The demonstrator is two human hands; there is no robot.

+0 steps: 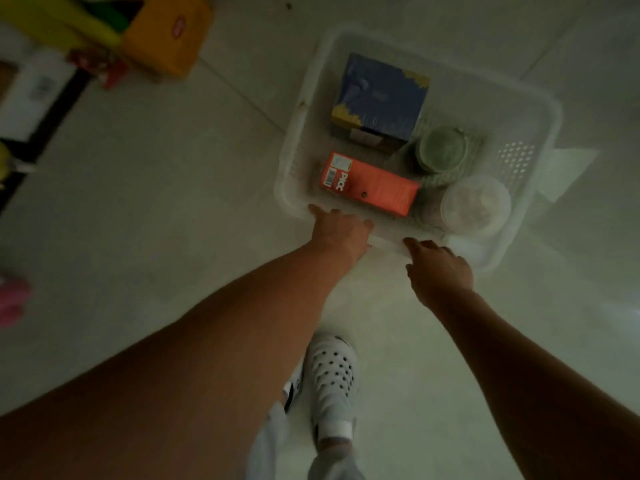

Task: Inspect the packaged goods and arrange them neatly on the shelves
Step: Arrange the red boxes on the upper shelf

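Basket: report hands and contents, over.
Left hand and right hand at basket near rim, grip unclear. Inside: blue box, orange carton, green tub, clear-lidded tub. Nothing blocking.

Dim, seemingly tiled pale floor (156, 202).

The basket (516, 161) holds box (381, 98) behind carton (370, 183) at left, far tub (441, 148) behind near tub (474, 204) at right

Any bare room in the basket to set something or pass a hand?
Inside the basket: a bare patch in the far right corner, bordered by the blue box, green jar and perforated right wall. The near side is crowded: orange box and clear tub sit close, with left hand and right hand at the rim. Outside, the floor left of it is bare.
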